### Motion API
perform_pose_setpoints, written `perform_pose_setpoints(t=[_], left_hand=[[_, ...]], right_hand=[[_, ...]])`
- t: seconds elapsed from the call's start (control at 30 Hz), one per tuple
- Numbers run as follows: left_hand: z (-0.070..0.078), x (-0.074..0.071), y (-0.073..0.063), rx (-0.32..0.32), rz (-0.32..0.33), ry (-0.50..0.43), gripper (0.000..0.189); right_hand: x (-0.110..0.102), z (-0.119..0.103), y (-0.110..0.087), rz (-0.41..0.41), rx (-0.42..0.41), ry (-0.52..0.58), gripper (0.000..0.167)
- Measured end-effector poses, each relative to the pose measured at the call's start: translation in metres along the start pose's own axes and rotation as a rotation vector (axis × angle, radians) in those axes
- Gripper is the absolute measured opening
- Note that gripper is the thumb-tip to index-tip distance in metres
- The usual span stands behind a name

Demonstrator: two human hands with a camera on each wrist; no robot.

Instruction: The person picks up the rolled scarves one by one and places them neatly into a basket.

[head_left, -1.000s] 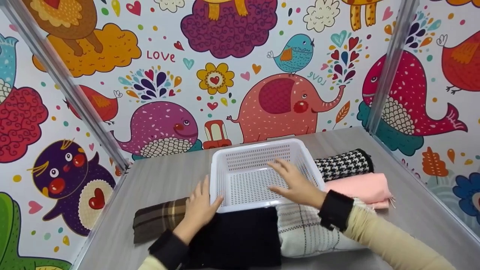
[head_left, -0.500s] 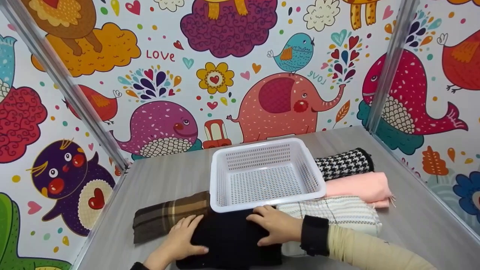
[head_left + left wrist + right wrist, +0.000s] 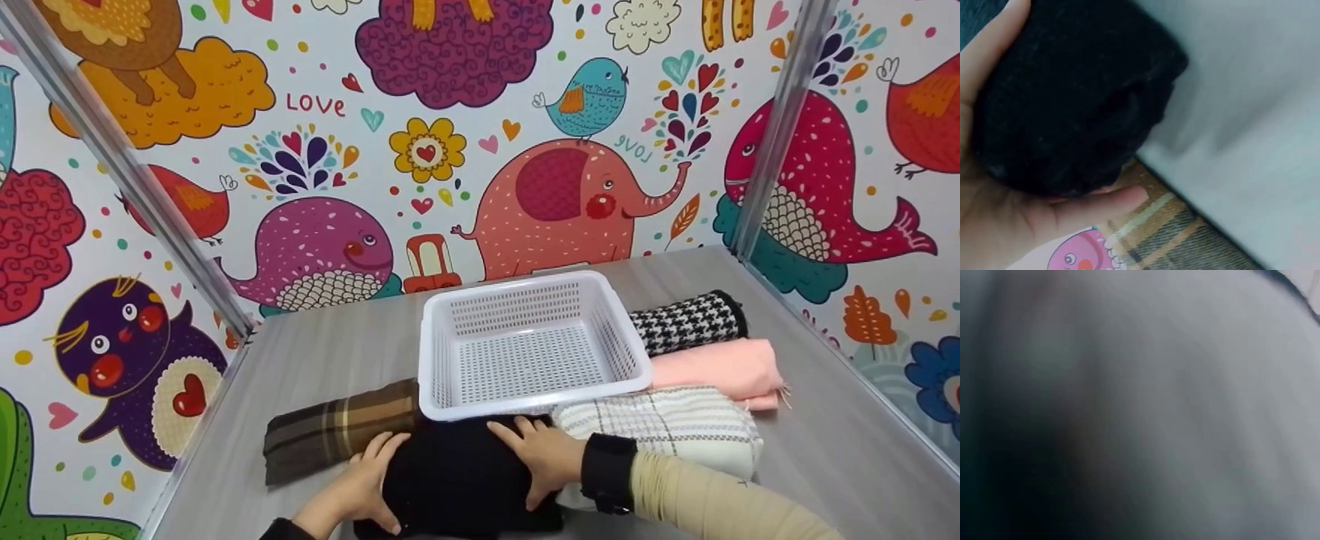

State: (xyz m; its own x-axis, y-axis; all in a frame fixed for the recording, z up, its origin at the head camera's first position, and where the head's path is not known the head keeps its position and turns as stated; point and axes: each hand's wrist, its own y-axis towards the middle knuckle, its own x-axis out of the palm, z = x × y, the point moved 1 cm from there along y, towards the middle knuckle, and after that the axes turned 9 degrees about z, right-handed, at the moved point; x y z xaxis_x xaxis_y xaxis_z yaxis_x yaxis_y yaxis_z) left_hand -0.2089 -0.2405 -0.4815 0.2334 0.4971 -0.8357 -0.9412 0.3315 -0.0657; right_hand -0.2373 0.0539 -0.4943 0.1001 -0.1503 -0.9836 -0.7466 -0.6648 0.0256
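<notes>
A thick folded black cloth lies in front of the white basket in the head view. My left hand grips its left end, thumb at the near side and fingers toward the far side. Seen from the left wrist, the left hand wraps round the bundled end of the black cloth. My right hand holds the cloth's right side, fingers spread over the top and thumb near the front. The right wrist view is a grey and dark blur.
The white perforated basket stands just behind the cloth. A brown plaid roll is at left. On the right lie a white checked cloth, a pink fringed cloth and a houndstooth roll. Patterned walls enclose the grey table.
Both hands have left the basket and come down toward the front onto the black cloth. Over the last half second they have closed on its sides, and its top now bulges up.
</notes>
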Motion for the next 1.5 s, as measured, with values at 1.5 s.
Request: perform_pose_setpoints(t=[1.5], left_hand=[[-0.003,-0.016,-0.024,-0.114,0.071,-0.562,0.093]], right_hand=[[-0.016,-0.014,0.001,0.114,0.222,0.921,0.101]])
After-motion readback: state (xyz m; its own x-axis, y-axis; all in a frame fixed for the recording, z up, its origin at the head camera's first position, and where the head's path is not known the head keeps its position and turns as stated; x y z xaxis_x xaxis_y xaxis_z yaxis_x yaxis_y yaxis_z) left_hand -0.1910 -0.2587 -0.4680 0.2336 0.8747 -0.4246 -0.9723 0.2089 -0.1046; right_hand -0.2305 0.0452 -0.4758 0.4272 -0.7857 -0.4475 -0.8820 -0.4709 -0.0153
